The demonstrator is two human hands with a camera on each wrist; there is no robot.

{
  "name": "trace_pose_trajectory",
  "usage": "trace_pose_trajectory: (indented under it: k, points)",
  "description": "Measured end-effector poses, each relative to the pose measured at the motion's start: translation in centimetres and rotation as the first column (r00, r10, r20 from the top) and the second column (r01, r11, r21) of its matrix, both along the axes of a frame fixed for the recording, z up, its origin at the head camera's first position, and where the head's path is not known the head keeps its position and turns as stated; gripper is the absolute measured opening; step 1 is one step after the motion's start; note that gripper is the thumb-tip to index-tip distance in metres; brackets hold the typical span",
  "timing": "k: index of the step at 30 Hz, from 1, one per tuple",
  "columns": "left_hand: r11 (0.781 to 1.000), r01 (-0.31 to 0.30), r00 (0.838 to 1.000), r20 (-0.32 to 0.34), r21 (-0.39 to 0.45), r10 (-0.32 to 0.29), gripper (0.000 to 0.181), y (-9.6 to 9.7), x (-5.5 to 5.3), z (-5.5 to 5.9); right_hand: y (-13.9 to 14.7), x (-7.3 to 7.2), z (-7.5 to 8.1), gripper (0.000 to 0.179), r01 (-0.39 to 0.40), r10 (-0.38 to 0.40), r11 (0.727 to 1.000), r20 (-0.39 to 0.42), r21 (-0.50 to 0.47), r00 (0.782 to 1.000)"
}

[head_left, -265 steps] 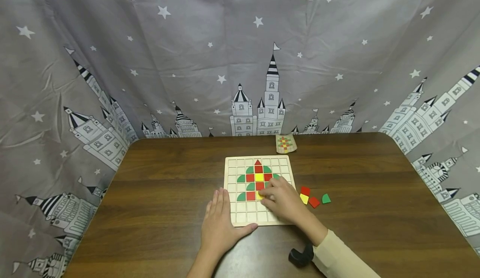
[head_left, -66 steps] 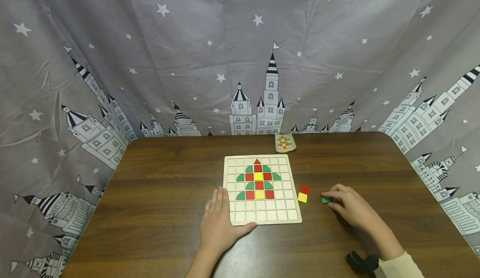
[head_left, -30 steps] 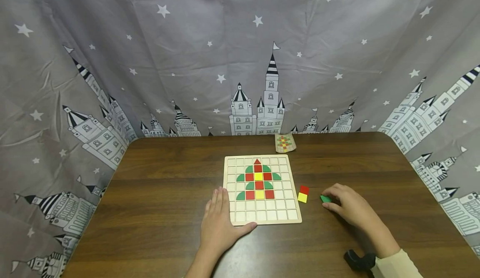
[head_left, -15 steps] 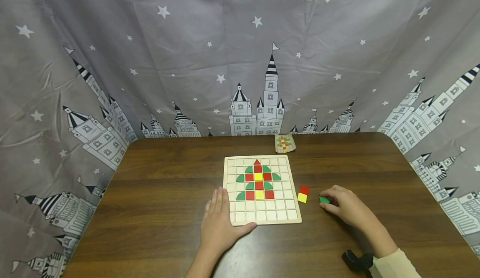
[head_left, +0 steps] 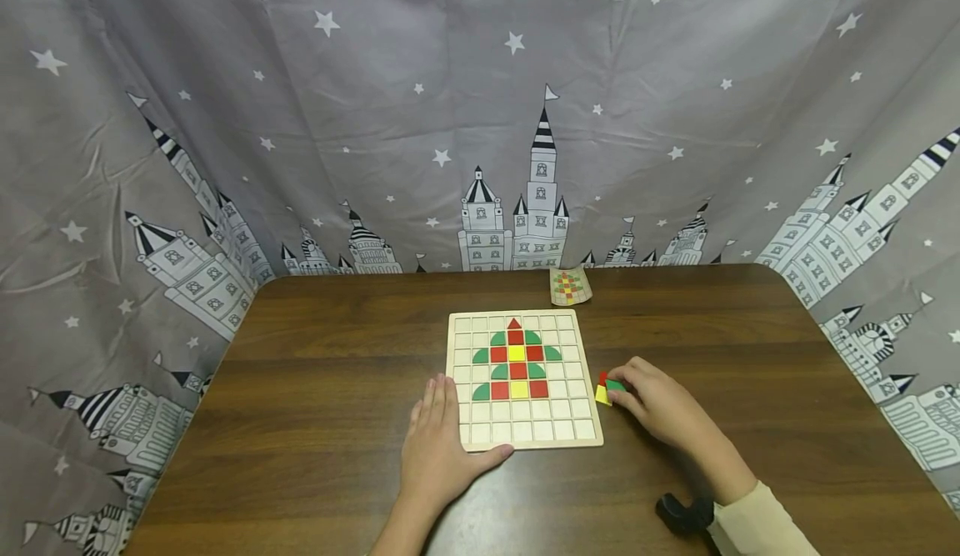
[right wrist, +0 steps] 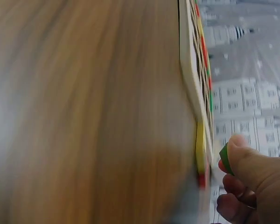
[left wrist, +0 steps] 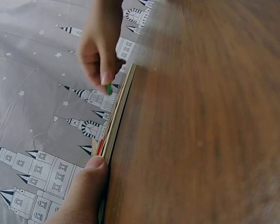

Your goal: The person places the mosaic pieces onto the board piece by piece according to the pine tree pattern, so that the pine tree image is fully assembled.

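Note:
Between thumb and fingers, my right hand [head_left: 660, 402] pinches a green quarter-circle tile [head_left: 615, 386], lifted from the table. It is just right of the wooden grid board [head_left: 555, 431], overlapping a loose red tile [head_left: 603, 378] and a loose yellow tile [head_left: 602, 396] in the head view. The right wrist view shows the green tile [right wrist: 225, 158] at the thumb tip. My left hand [head_left: 435, 448] rests at the board's near left corner, fingers straight along the left edge and thumb along the near edge. Red, yellow and green tiles form a tree-like pattern in the grid.
A small pattern card [head_left: 570, 287] with a similar coloured design lies beyond the board near the table's [head_left: 337, 356] back edge. A grey curtain [head_left: 375, 122] with castles and stars hangs behind. A black strap mount [head_left: 684, 514] sits on my right wrist.
A red tile now sits right of the yellow one in the lowest patterned row. My right hand picked up the green tile at the right and carried it left towards the board. My left hand stays put.

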State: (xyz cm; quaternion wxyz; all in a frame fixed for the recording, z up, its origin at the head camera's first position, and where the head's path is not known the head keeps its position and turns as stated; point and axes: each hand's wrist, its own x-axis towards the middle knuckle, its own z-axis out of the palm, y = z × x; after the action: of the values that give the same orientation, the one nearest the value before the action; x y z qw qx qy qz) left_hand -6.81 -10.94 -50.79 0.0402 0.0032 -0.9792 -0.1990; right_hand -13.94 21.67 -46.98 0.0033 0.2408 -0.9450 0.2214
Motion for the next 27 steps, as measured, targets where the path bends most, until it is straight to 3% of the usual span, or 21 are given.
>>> trace_pose_trajectory:
  k: [13, 17, 27]
  points:
    - [1.0, 0.001, 1.0, 0.012, 0.001, -0.001, 0.136, 0.0, 0.0, 0.1, -7.0, -0.5, 0.0, 0.026, -0.049, 0.051, 0.993, -0.023, 0.111, 0.998]
    - [1.0, 0.003, 1.0, 0.002, 0.005, -0.003, 0.136, 0.0, 0.0, 0.1, -7.8, -0.5, -0.1, 0.026, -0.044, 0.05, 0.989, -0.041, 0.142, 0.998]
    - [1.0, 0.001, 1.0, 0.001, -0.007, -0.001, 0.136, -0.1, 0.1, 0.1, -8.4, -0.7, -0.4, 0.026, 0.018, -0.013, 0.995, -0.045, 0.095, 0.999]
